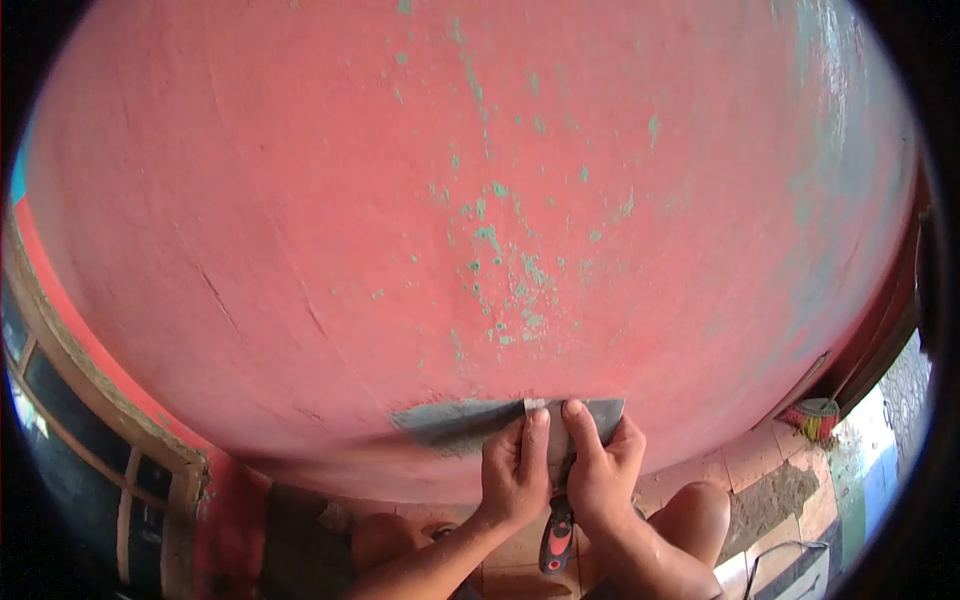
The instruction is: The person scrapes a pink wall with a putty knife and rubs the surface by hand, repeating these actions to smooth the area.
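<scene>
The left hand (517, 475) and right hand (603, 480) pinch the scraper (606, 411) at the wall (300, 200), handle (556, 545) down; grey patch (450, 423) lies nearer left hand.

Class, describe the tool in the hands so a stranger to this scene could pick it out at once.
Find the big pinkish-red wall with green specks, then go to its lower middle, where the left hand and right hand come close together. Both hold a scraper with a broad metal blade. Unlike the grey patch on the wall beside it, it has a black-and-red handle pointing down.
</scene>
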A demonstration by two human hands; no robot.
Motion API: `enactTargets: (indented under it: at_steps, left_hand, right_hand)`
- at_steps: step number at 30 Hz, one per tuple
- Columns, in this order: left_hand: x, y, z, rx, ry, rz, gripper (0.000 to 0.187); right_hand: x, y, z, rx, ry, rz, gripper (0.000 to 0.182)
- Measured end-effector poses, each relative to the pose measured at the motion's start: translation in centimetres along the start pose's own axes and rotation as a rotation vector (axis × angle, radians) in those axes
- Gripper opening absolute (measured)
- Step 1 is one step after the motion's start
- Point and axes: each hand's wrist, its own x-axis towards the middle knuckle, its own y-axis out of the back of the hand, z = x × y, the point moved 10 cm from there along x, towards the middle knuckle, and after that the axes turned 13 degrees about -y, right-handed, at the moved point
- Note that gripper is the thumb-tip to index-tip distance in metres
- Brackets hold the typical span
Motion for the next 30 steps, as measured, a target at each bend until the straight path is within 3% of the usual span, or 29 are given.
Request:
enactTargets:
  at_steps: [8, 12, 18, 21, 23, 26, 30]
  left_hand:
    - [-0.1, 0.6, -1.2, 0.033, 0.055, -0.032, 0.036]
    - [-0.5, 0.5, -0.5, 0.101, -0.11, 0.046, 0.035]
    - [-0.6, 1.0, -1.2, 0.029, 0.002, 0.033, 0.035]
    - [-0.4, 0.5, 0.4, 0.098, -0.101, 0.039, 0.035]
    - [-0.3, 0.7, -0.7, 0.018, 0.041, 0.008, 0.034]
    - [-0.2, 1.0, -0.8, 0.04, 0.03, -0.007, 0.034]
    - [-0.3, 0.6, 0.2, 0.105, -0.107, 0.058, 0.036]
  right_hand:
    - [0.3, 0.0, -0.3, -0.086, 0.001, -0.003, 0.022]
    - [-0.1, 0.2, 0.1, -0.084, 0.056, 0.02, 0.021]
    - [0.0, -1.2, -1.6, -0.092, 0.018, -0.021, 0.021]
    - [-0.5, 0.1, -0.4, -0.085, 0.116, 0.081, 0.022]
    - [-0.2, -0.2, -0.2, -0.087, 0.037, 0.04, 0.021]
    - [-0.4, -0.5, -0.3, -0.105, -0.023, 0.0, 0.02]
    - [-0.2, -0.5, -0.2, -0.069, 0.076, 0.028, 0.022]
